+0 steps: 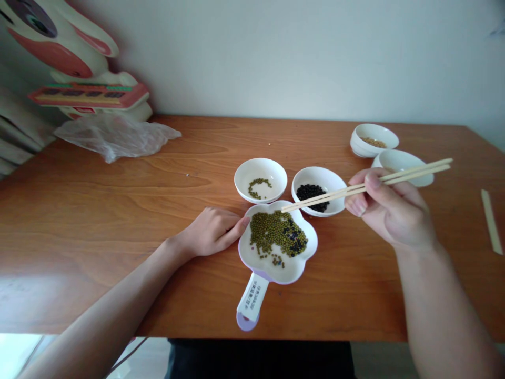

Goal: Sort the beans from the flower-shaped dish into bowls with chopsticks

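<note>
A pair of wooden chopsticks (418, 171) is held in my right hand (394, 208), fingers closed around them. Their tips are close together at the far part of a flower-shaped dish (294, 271) with a purple rim and a labelled handle. Green beans (268, 226) cover much of the dish, mixed with black beans (296, 238) on its right side; I see no bean between the tips. My left hand (213, 231) rests on the table with curled fingers, its thumb on the dish's left rim. Beyond the dish, one white bowl (278, 181) contains some green beans, and another bowl (335, 179) contains black beans.
At the back right stand a bowl (357, 142) of tan grains and another white bowl (424, 179), partly behind my right hand. A pale strip (491, 221) lies at far right. A clear plastic bag (118, 138) and a toy keyboard (90, 96) are at back left.
</note>
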Action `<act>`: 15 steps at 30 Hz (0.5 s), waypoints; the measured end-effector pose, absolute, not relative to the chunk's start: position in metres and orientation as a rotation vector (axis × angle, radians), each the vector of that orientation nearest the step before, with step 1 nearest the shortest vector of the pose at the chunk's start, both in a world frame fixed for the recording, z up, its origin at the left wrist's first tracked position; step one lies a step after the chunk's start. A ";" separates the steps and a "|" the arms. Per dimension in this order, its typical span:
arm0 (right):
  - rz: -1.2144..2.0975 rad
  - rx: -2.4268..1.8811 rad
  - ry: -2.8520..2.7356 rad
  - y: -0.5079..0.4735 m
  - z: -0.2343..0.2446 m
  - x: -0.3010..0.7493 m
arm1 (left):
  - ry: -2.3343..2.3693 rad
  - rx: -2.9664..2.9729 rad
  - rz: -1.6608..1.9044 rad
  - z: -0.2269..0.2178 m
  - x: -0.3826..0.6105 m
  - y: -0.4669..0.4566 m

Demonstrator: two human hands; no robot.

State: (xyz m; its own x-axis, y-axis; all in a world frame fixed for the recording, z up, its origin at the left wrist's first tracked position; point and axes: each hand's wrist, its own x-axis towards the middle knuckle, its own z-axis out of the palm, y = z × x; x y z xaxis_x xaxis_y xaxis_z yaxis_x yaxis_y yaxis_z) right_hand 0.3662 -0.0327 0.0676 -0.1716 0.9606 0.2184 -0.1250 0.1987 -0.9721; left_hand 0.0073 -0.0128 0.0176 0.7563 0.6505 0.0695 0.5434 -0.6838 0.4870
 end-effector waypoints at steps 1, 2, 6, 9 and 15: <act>1.245 -0.882 -1.375 -0.033 0.067 0.366 | 0.905 2.509 0.327 0.018 0.007 -0.013; 1.270 -0.880 -1.382 -0.033 0.067 0.366 | 0.905 2.509 0.327 0.018 0.007 -0.013; 1.377 -0.843 -1.343 -0.033 0.070 0.365 | 0.896 2.506 0.327 0.019 0.008 -0.013; 1.324 -0.877 -1.352 -0.033 0.073 0.366 | 0.889 2.505 0.333 0.019 0.008 -0.013; 1.195 -0.993 -1.471 -0.033 0.070 0.371 | 0.897 2.517 0.332 0.017 0.007 -0.012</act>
State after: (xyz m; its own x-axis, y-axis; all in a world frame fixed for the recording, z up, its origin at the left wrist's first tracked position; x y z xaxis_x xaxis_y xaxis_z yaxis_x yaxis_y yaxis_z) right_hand 0.3710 -0.0328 0.0695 -0.2069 0.9616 0.1805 0.0207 0.1887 -0.9818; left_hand 0.0070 -0.0121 0.0171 0.7600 0.6456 0.0746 0.5387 -0.6900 0.4834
